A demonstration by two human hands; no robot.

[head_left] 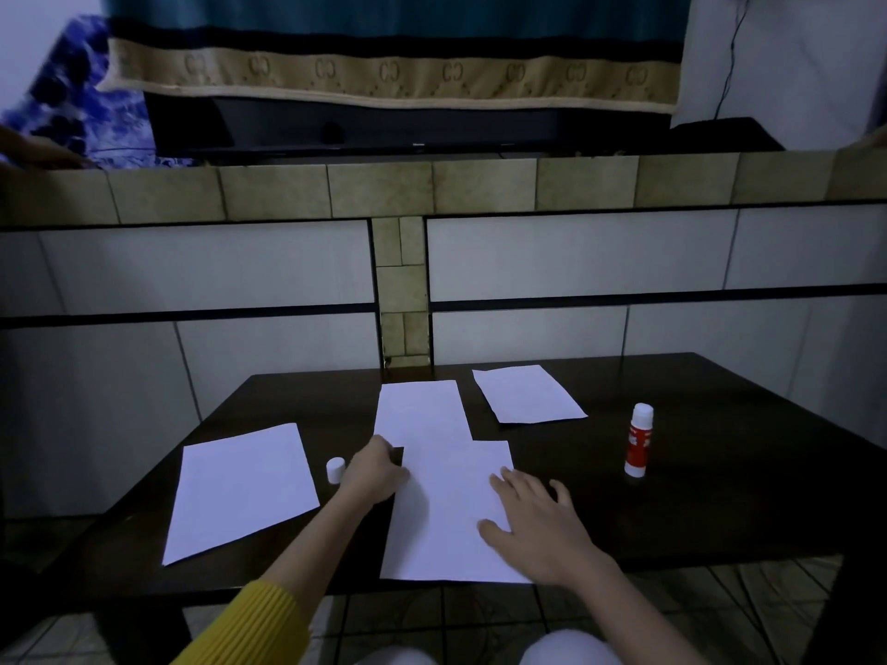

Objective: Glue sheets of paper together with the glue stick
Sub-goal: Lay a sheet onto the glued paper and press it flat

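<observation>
STEP: near sheet (446,515) is being pressed onto far sheet (420,410) at counter (720,496) centre | HANDS: left hand (377,475) is being curled at the overlap, right hand (537,525) is being laid flat, fingers spread, nothing held | GLUE: glue stick (638,439) is standing uncapped at 2 o'clock, cap (335,469) at 9 o'clock | ADVICE: the seam should be smoothed outward while edges are being kept aligned.

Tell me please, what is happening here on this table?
A person seated at a dark table is joining sheets of paper. The right hand lies flat on the near sheet, which overlaps the far sheet. The left hand presses at the left edge where the two meet. The glue stick stands upright to the right, uncapped; its cap sits beside the left hand. Two more sheets, a left one and a far right one, lie separately.
</observation>
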